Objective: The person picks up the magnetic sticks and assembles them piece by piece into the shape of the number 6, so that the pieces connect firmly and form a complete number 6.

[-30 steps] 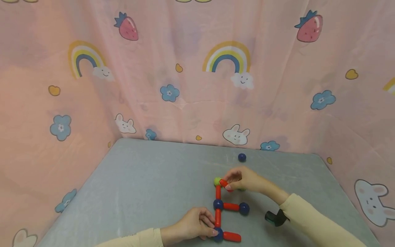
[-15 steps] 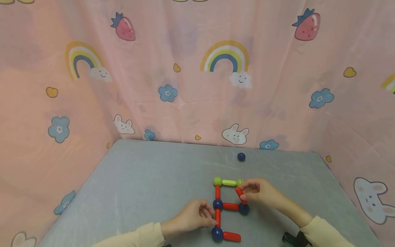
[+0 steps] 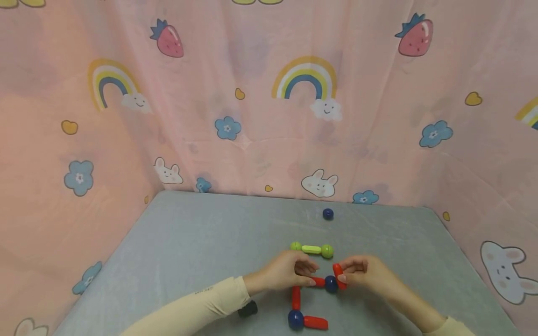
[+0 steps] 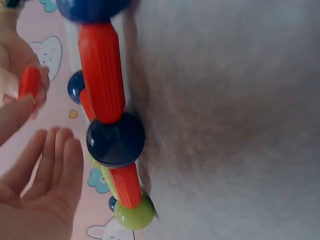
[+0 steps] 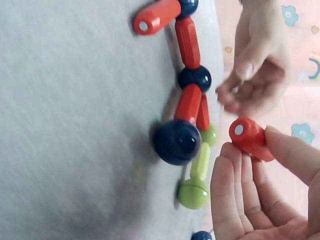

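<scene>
My right hand (image 3: 365,273) pinches a red magnetic rod (image 5: 250,140), its pale end showing, between thumb and fingers. In the head view it overlaps the right blue ball (image 3: 331,283); the right wrist view shows them apart. My left hand (image 3: 287,270) hovers over the middle of the built frame, holding nothing, its fingers (image 4: 57,160) loosely extended. It hides the middle blue ball (image 4: 116,139) from the head view. Below that, a red rod (image 3: 296,298) leads to the near blue ball (image 3: 296,319), with another red rod (image 3: 316,323) pointing right.
A light-green rod (image 3: 311,249) joins two green balls, the right one (image 3: 327,251) being the freer end, along the frame's far side. One loose blue ball (image 3: 328,214) lies near the back edge of the grey tabletop (image 3: 201,233). A patterned pink curtain (image 3: 189,116) surrounds it.
My left hand has left the near rod and moved away from me and rightward, over the frame's middle. My right hand has carried the red rod right and toward me, from beside the green balls.
</scene>
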The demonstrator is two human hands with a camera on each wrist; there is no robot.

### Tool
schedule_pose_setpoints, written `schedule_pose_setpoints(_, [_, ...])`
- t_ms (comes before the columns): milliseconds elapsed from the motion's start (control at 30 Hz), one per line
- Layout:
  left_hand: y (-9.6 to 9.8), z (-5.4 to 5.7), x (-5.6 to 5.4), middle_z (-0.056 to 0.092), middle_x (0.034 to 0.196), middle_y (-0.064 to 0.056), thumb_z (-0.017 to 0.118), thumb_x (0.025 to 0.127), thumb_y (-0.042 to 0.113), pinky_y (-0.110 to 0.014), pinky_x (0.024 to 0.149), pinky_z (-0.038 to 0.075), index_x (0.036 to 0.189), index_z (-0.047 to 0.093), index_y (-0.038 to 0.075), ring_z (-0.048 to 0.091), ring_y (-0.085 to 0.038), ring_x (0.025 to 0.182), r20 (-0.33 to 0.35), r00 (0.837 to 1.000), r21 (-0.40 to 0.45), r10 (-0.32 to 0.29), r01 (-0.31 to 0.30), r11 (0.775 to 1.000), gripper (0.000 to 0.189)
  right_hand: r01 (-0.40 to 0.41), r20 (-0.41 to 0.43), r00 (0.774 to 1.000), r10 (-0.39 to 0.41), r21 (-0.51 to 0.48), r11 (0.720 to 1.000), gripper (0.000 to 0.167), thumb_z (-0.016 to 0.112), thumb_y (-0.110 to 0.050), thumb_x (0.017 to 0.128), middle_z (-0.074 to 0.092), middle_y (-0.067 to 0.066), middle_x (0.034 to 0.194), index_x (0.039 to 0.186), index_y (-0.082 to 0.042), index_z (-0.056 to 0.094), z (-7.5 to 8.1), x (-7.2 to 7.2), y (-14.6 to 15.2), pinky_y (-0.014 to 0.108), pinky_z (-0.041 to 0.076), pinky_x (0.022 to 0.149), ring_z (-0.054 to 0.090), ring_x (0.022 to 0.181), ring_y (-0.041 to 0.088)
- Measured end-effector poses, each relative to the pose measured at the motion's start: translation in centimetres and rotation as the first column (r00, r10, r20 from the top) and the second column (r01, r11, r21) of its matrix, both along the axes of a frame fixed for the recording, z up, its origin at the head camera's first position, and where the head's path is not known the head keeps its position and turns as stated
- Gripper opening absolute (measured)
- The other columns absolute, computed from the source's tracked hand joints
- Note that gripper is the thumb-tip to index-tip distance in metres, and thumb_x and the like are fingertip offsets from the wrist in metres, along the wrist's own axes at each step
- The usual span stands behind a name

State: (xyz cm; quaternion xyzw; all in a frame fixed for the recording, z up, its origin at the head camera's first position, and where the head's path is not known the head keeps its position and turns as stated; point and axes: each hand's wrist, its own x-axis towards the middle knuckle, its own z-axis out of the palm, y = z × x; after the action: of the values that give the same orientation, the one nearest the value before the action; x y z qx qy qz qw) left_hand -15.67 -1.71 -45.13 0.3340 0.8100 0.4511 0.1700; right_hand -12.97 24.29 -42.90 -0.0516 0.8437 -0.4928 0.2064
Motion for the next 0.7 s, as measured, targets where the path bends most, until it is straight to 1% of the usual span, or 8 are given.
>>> schedule_pose_setpoints(100, [0.9, -0.2, -0.7, 0.075, 0.113, -0.007, 0.079, 0.085, 0.016, -0.01, 0.077, 0.054, 0.12, 0.069, 0.007, 0.067, 0.007, 0.089, -0.019, 0.998, -0.034, -0.054, 0.054, 0.998, 0.037, 0.018, 0.027, 0.999, -0.018, -0.021, 1.0, 0.045, 0.077, -0.026, 0.086, 0.076, 0.006, 0.093, 0.117, 0.005, 0.066, -0.4, 0.6, 0.2, 0.03, 0.059, 0.072, 0.068, 0.082, 0.015])
schedule_pose_setpoints(167, [1.4, -0.4, -1.1, 0.075, 0.114, -0.006, 0.079, 0.085, 0.015, -0.009, 0.077, 0.054, 0.121, 0.068, 0.007, 0.067, 0.007, 0.09, -0.028, 0.996, -0.062, -0.079, 0.078, 0.995, 0.039, 0.025, 0.047, 0.999, -0.023, -0.036, 0.999, 0.044, 0.076, -0.024, 0.087, 0.076, 0.005, 0.092, 0.116, 0.007, 0.066, -0.7, 0.9, 0.4, 0.03, 0.059, 0.072, 0.069, 0.08, 0.013])
schedule_pose_setpoints(267, [2.2, -0.7, -1.6, 0.075, 0.112, -0.002, 0.079, 0.084, 0.016, -0.007, 0.077, 0.053, 0.122, 0.068, 0.008, 0.066, 0.008, 0.089, -0.09, 0.99, -0.123, -0.112, 0.101, 0.987, 0.04, 0.042, 0.095, 0.995, -0.036, -0.068, 0.997, 0.042, 0.076, -0.023, 0.087, 0.077, 0.005, 0.091, 0.114, 0.008, 0.065, -1.3, 1.4, 0.6, 0.03, 0.06, 0.072, 0.07, 0.079, 0.011])
schedule_pose_setpoints(367, [2.8, -0.9, -1.9, 0.076, 0.107, 0.003, 0.08, 0.084, 0.018, -0.006, 0.075, 0.051, 0.121, 0.069, 0.01, 0.064, 0.01, 0.086, -0.154, 0.979, -0.185, -0.132, 0.102, 0.977, 0.04, 0.069, 0.144, 0.988, -0.058, -0.075, 0.995, 0.04, 0.078, -0.022, 0.086, 0.077, 0.004, 0.089, 0.11, 0.008, 0.066, -1.9, 2.0, 0.4, 0.031, 0.061, 0.072, 0.07, 0.077, 0.009])
schedule_pose_setpoints(400, [2.9, -1.0, -2.0, 0.076, 0.106, 0.004, 0.08, 0.084, 0.018, -0.006, 0.074, 0.051, 0.12, 0.07, 0.01, 0.063, 0.01, 0.085, -0.165, 0.977, -0.198, -0.138, 0.104, 0.975, 0.039, 0.078, 0.155, 0.986, -0.067, -0.071, 0.994, 0.04, 0.078, -0.021, 0.085, 0.077, 0.005, 0.089, 0.109, 0.008, 0.066, -2.2, 2.2, 0.3, 0.032, 0.062, 0.072, 0.07, 0.077, 0.01])
schedule_pose_setpoints(567, [3.4, -1.1, -2.4, 0.077, 0.103, 0.004, 0.081, 0.083, 0.016, -0.005, 0.073, 0.051, 0.118, 0.071, 0.011, 0.063, 0.011, 0.083, -0.17, 0.971, -0.227, -0.17, 0.13, 0.965, 0.037, 0.129, 0.227, 0.966, -0.12, -0.026, 0.991, 0.036, 0.079, -0.021, 0.084, 0.077, 0.004, 0.088, 0.107, 0.005, 0.067, -3.1, 2.9, -0.2, 0.032, 0.061, 0.072, 0.07, 0.078, 0.01])
schedule_pose_setpoints(700, [3.6, -1.2, -2.6, 0.077, 0.102, 0.002, 0.08, 0.083, 0.011, -0.005, 0.072, 0.051, 0.116, 0.072, 0.01, 0.064, 0.011, 0.081, -0.175, 0.967, -0.226, -0.187, 0.146, 0.963, 0.034, 0.141, 0.264, 0.956, -0.131, -0.021, 0.99, 0.035, 0.079, -0.02, 0.084, 0.077, 0.005, 0.089, 0.107, 0.005, 0.067, -3.7, 3.1, -0.6, 0.033, 0.062, 0.074, 0.071, 0.08, 0.011])
